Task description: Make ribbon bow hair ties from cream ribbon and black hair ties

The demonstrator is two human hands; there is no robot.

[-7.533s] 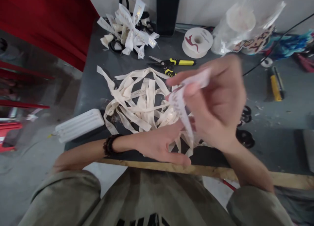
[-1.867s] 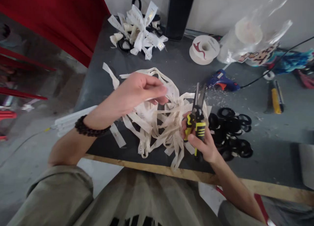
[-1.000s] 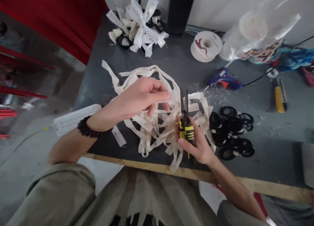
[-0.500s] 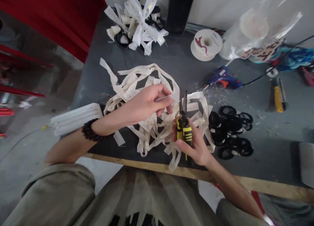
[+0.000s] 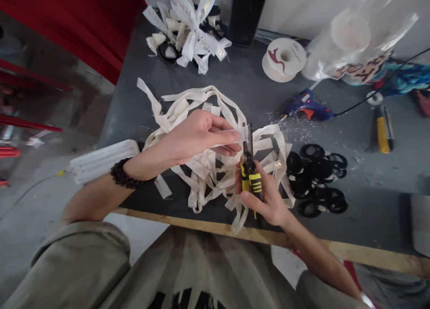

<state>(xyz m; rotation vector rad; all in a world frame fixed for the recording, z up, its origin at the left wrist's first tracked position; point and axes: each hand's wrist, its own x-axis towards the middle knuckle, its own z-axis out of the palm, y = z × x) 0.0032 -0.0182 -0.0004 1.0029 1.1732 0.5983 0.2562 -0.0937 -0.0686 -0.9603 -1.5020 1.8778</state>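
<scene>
My left hand (image 5: 204, 132) pinches a pale, translucent ribbon piece (image 5: 231, 137) between thumb and fingers, its free end at the scissor blades. My right hand (image 5: 264, 195) is wrapped round the yellow-and-black handles of the scissors (image 5: 249, 165), whose blades point away from me and look slightly apart. Below both hands lies a tangled heap of cream ribbon (image 5: 201, 165) with faint gold print, spread over the dark table (image 5: 131, 103). Several black hair ties (image 5: 317, 168) are piled right of the ribbon.
Finished-looking white bows (image 5: 193, 29) stand at the back left. Behind the heap are a ribbon spool (image 5: 285, 56) and a blue glue gun (image 5: 307, 106) with a black cord. A yellow cutter (image 5: 383, 132) lies right; a white ridged object (image 5: 104, 159) is at left.
My left hand has moved slightly right, bringing the ribbon piece between or against the scissor blades. The blades are closer together. My right hand has hardly moved.
</scene>
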